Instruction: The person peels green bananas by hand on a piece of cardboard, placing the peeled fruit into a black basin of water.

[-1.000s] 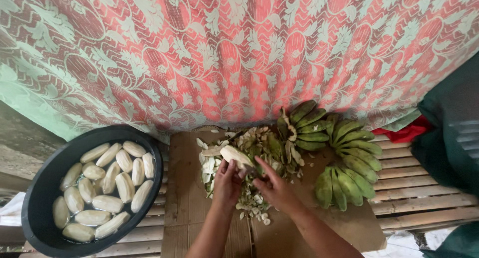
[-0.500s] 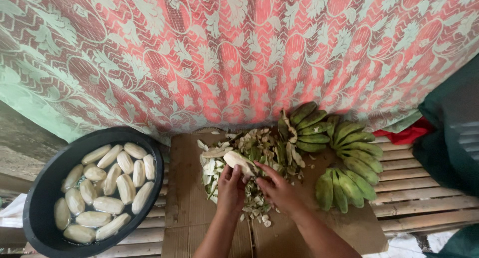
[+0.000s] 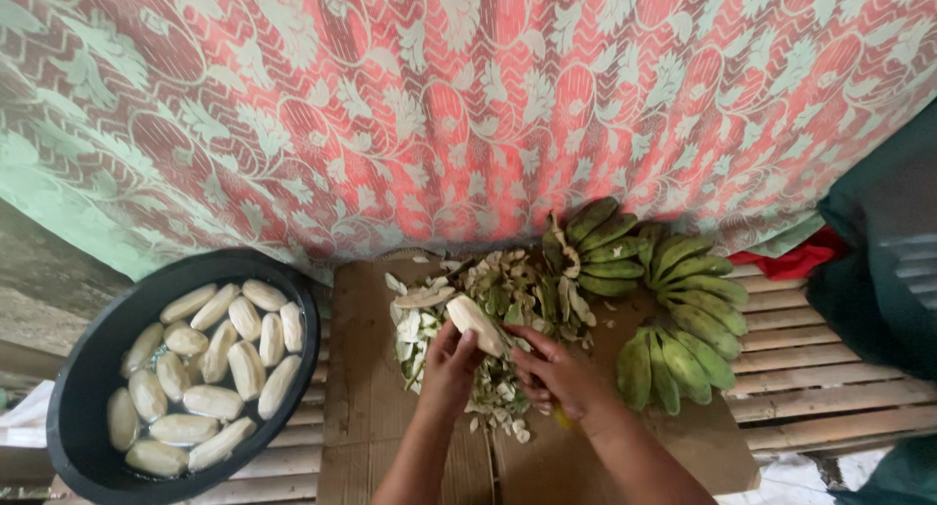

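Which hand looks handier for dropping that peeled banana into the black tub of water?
Probably the left hand: its fingers already grip the peeled banana, and the black tub sits on that side. The right hand rests among the peels.

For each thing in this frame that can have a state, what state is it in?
Left hand: gripping a peeled banana.
Right hand: on the peel pile, fingers bent.
Basin: holds water and peeled bananas.
Green bananas: unpeeled, in bunches.
Cardboard: laid flat.
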